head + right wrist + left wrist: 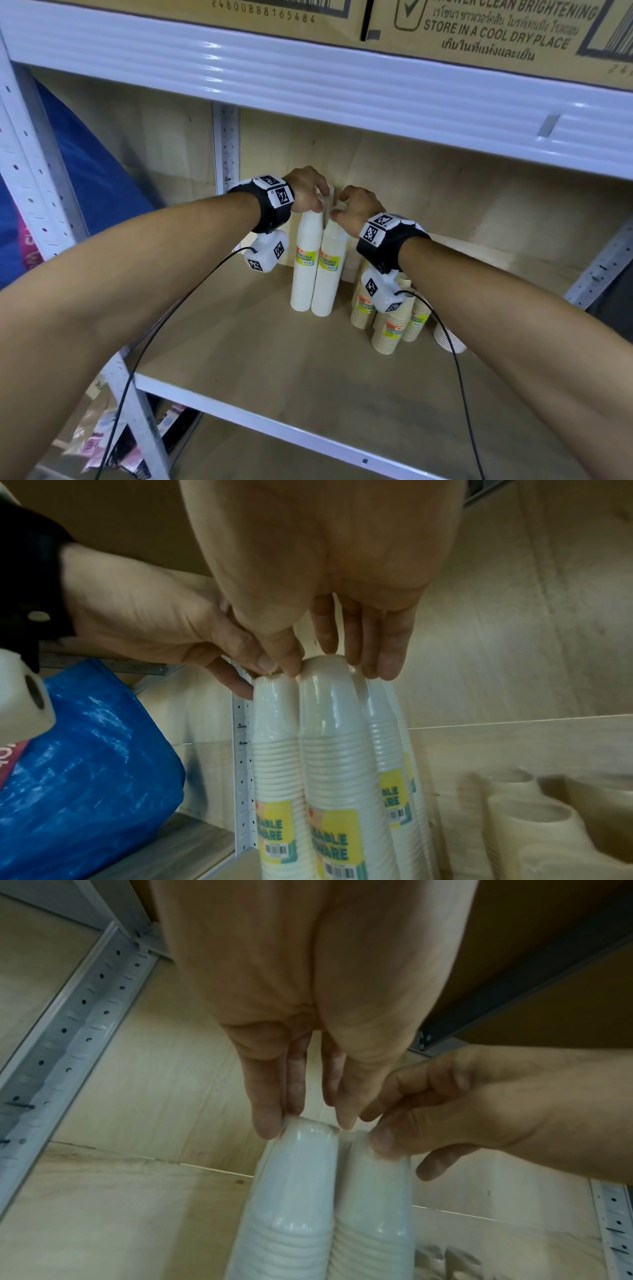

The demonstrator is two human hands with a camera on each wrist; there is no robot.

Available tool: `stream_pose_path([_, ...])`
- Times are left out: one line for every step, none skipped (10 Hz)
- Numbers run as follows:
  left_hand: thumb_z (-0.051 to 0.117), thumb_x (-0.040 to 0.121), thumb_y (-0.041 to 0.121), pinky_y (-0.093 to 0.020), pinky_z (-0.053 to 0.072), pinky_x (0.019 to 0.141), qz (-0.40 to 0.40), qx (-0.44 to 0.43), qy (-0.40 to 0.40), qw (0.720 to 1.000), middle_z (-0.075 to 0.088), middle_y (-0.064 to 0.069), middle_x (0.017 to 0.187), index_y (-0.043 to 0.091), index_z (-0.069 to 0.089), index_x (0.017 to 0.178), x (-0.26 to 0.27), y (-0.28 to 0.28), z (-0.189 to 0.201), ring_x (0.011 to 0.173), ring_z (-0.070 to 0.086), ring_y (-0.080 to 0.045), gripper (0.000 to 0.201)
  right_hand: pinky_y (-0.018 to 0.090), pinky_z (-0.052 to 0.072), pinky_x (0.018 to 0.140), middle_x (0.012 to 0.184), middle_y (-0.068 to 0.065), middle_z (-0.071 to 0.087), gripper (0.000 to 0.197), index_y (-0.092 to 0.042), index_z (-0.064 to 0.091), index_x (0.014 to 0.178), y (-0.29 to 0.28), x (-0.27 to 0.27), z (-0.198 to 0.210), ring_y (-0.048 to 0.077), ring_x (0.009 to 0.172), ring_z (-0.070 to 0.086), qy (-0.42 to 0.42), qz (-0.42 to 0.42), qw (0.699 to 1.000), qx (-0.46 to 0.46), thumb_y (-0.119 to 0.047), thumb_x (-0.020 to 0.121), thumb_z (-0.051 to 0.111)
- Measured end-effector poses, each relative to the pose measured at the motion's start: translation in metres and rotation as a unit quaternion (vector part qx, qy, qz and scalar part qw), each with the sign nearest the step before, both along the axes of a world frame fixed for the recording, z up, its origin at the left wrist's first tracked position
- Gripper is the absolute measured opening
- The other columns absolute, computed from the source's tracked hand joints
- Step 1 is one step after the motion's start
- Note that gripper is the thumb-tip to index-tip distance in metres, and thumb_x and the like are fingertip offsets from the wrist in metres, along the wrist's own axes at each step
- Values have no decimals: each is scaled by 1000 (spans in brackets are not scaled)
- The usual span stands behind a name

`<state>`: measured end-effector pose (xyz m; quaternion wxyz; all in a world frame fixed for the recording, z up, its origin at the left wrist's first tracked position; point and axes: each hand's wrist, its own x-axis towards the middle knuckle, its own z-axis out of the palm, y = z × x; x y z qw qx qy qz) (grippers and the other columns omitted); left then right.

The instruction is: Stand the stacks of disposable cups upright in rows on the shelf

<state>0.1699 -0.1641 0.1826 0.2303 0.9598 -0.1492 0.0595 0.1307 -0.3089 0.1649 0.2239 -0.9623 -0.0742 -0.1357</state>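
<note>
White cup stacks (317, 260) upright on shelf (239, 342), tops pinched by left hand (305, 192) and right hand (359, 209).

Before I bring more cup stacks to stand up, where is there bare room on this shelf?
Bare shelf board runs along the front edge and left of the two white stacks that both hands steady. It is crowded at right, where the short beige stacks cluster under the right hand; the left hand covers the back corner.
</note>
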Motion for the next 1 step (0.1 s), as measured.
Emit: stream_pose_path([72,84,21,-25,44,75,3,3,-4,1000,52,2,105,20,66,118,0,3,4,101,58,-22,35,36,52,86,123,9,56,39,-17,57,120,-3,2,1,27,106,59,-20,-17,1000,5,-34,85,63])
